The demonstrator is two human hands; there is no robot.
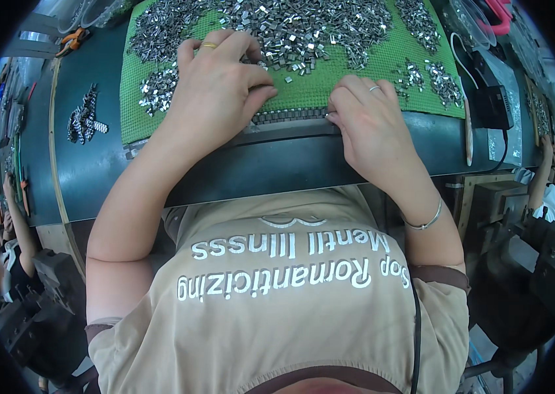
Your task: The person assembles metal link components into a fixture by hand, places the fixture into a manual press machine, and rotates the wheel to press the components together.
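My left hand (222, 79), with a ring on one finger, reaches over the near edge of a heap of small shiny metal pieces (284, 33). Its fingers are curled, thumb and forefinger close together; whatever they hold is hidden. A row of small metal links (290, 116) lies along a grey strip (290, 131) at the table's near edge, between my hands. At the row's right end my right hand (366, 121) pinches a tiny bright metal piece (327, 116). One loose metal piece (288, 79) lies on the green mat (320, 88) just beyond the row.
Smaller piles of metal pieces (159, 90) lie around the mat. Linked metal bands (85, 118) rest on the dark table (93, 177) at left. Orange-handled pliers (72, 41) lie farther left. A black adapter (491, 107) with cables stands at right. Other people work on both sides.
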